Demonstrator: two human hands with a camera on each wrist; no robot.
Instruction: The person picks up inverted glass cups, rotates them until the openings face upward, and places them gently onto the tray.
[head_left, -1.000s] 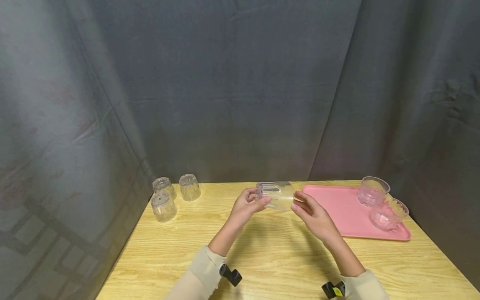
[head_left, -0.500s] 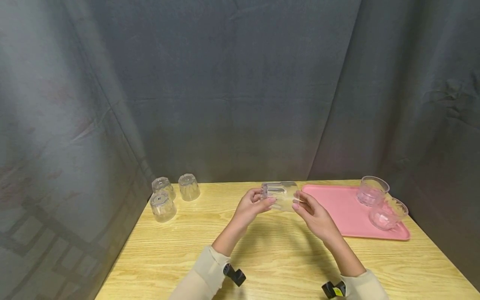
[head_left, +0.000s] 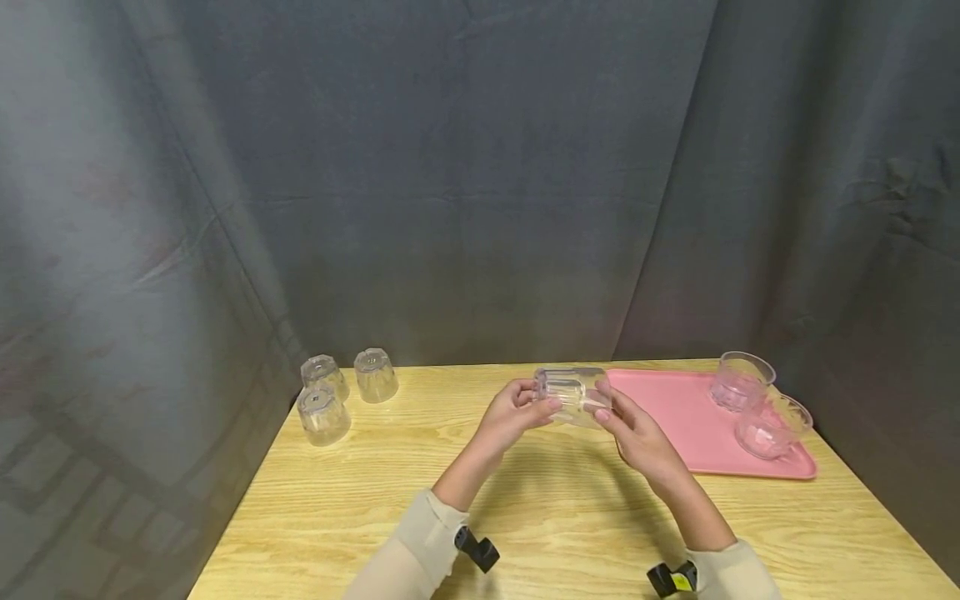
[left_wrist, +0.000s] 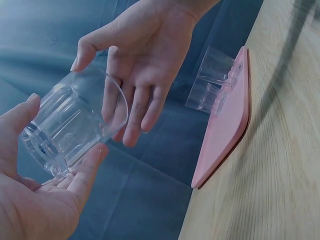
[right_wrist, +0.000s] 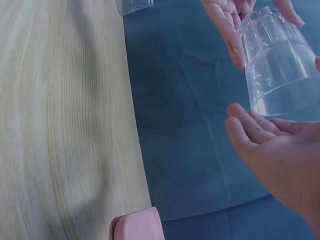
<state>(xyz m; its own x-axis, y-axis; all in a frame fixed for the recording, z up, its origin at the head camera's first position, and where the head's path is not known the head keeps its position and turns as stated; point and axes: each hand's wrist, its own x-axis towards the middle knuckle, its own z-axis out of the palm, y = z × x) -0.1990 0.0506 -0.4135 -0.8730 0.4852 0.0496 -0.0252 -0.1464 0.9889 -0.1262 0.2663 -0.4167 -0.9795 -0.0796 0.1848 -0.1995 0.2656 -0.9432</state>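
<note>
A grey curtain (head_left: pixel 465 183) hangs behind your wooden table (head_left: pixel 555 525). At its far left stand three upturned clear glasses (head_left: pixel 324 414). Further right, your left hand (head_left: pixel 510 417) pinches the base end of a drinking glass (head_left: pixel 573 396) between thumb and fingers, holding it sideways above the tabletop, rim to the right. Your right hand (head_left: pixel 637 433) is at that rim, fingers extended and thumb apart; you can't tell how firmly it touches. Beyond lies a pink tray (head_left: pixel 682 417) bearing two clear vessels (head_left: pixel 742 381) at its right end.
</note>
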